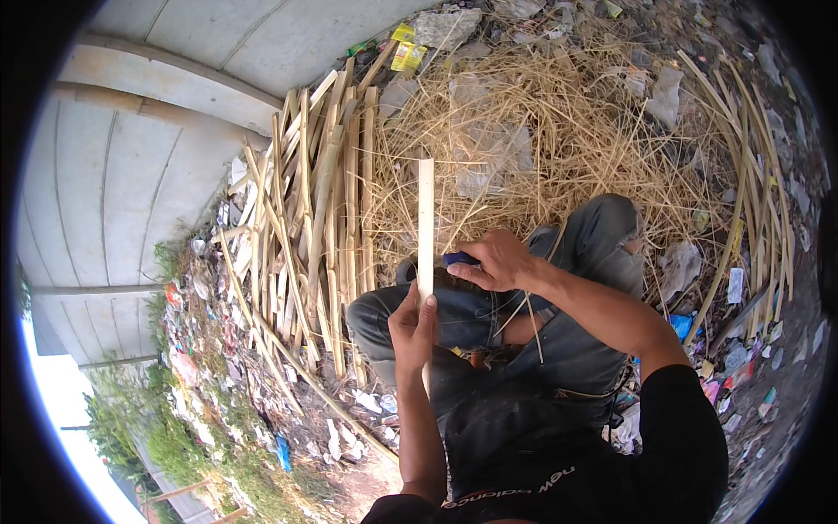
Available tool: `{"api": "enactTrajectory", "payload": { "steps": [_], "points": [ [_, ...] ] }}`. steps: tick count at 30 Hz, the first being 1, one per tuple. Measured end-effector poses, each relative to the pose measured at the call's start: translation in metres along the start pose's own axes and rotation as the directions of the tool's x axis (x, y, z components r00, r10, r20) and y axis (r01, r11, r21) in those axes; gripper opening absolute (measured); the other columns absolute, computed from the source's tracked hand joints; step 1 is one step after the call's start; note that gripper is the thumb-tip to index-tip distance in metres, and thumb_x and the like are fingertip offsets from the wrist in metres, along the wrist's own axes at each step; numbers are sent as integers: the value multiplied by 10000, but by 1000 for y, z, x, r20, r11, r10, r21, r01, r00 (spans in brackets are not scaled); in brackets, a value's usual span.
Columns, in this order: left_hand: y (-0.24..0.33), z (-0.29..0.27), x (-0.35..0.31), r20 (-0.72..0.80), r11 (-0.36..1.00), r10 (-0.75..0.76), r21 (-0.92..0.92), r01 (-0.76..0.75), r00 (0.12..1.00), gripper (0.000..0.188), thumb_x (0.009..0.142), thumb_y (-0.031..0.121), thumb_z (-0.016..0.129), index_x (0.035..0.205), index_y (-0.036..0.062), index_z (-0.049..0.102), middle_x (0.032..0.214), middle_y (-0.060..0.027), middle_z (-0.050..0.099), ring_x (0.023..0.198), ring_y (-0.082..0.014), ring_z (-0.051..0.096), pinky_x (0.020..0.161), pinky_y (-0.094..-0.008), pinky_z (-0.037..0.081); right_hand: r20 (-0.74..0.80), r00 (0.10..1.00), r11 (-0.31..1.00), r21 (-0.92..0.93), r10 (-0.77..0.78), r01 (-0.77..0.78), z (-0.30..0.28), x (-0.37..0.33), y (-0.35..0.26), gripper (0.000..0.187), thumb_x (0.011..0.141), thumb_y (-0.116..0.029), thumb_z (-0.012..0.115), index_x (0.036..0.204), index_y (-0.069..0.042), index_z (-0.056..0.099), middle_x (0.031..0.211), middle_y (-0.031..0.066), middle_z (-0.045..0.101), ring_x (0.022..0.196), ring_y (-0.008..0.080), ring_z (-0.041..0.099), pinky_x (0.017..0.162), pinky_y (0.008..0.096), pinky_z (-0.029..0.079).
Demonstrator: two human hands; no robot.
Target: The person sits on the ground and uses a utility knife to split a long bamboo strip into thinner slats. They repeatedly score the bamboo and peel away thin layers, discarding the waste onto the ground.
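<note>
My left hand (pixel 412 323) is closed round the lower part of a pale, flat bamboo strip (pixel 426 210), its thumb lying along the face. The strip points away from me, its far end above the straw. Just right of the strip, my right hand (pixel 497 260) is wrapped round a dark blue handle (pixel 460 258). What tool this handle belongs to cannot be made out. A dark shape shows on the strip's other side, level with the handle. Both hands are over my bent legs in dark jeans (pixel 602 240).
A pile of split bamboo strips (pixel 327 192) lies to the left, beside a pale panelled wall (pixel 131 166). Thin shavings (pixel 559 122) cover the ground ahead. Long thin slats (pixel 751 175) lie at the far right. Litter is scattered around, with green plants (pixel 175 437) at the lower left.
</note>
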State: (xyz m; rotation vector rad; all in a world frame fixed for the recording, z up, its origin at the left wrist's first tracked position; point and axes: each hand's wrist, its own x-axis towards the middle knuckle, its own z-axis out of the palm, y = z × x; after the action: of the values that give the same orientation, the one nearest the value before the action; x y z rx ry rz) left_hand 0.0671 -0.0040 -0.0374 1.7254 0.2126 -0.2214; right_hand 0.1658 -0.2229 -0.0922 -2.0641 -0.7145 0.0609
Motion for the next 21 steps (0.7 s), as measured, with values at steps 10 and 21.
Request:
{"api": "enactTrajectory", "payload": {
  "steps": [10, 21],
  "points": [
    [-7, -6, -19, -68, 990, -100, 93, 106, 993, 507, 1077, 205, 632, 1517, -24, 532, 659, 66, 524, 510, -10, 430, 452, -203, 335, -21, 967, 963, -79, 255, -256, -14, 19, 23, 676, 1026, -664, 495, 899, -50, 747, 617, 192, 641, 624, 410, 670, 619, 525, 519],
    [-6, -12, -15, -86, 994, -70, 82, 77, 994, 503, 1085, 248, 621, 1519, 4, 545, 629, 69, 511, 469, -11, 409, 436, -201, 314, -72, 992, 994, 38, 104, -102, 5, 4, 6, 554, 1019, -599, 568, 937, -79, 741, 626, 169, 643, 628, 385, 677, 603, 503, 513]
  ]
}}
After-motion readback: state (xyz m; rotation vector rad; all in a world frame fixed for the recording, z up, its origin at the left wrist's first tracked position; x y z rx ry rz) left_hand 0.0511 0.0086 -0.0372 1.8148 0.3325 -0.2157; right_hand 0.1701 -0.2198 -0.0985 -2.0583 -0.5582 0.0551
